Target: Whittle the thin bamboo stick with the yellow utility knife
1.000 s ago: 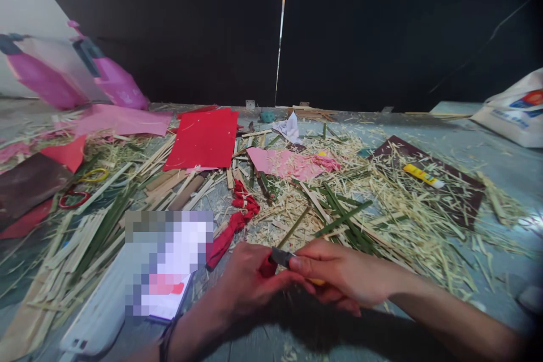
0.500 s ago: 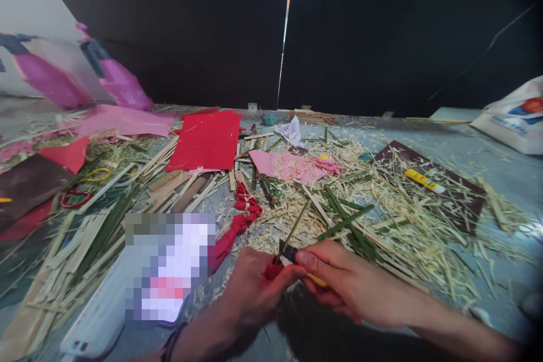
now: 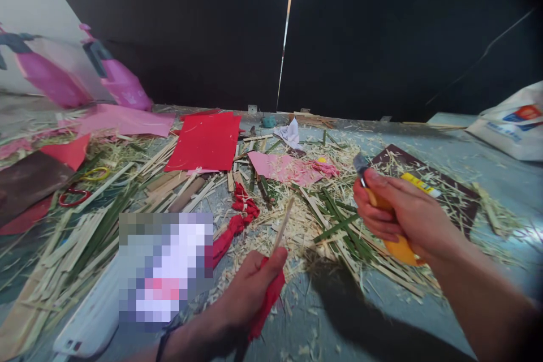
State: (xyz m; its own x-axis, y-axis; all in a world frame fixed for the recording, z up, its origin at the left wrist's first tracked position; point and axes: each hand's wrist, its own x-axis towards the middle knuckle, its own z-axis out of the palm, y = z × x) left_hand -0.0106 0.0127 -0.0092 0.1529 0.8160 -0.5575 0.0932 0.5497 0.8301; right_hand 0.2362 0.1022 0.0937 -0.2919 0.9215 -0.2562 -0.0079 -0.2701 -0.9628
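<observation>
My left hand [image 3: 250,288] is closed around a thin bamboo strip [image 3: 283,225] that points up and away from me. A piece of red cloth [image 3: 268,300] is wrapped about the strip inside that grip, its end hanging below the fingers. Off to the right, my right hand [image 3: 394,209] holds a utility knife [image 3: 384,203] with a yellow handle and a dark head. The knife is raised above the shavings, apart from the strip. Under both hands lie pale bamboo shavings [image 3: 292,268] and green strips [image 3: 339,220].
Red paper [image 3: 206,141], pink paper [image 3: 280,167] and a twisted red cloth [image 3: 237,220] lie ahead. A yellow glue tube [image 3: 419,184] rests on a dark sheet [image 3: 394,158]. At left are a white power strip [image 3: 89,317], scissors [image 3: 74,197] and pink spray bottles [image 3: 123,79].
My right hand has swung the knife away from the strip, up and to the right. My left hand has turned and dropped slightly, leaving more red cloth in view.
</observation>
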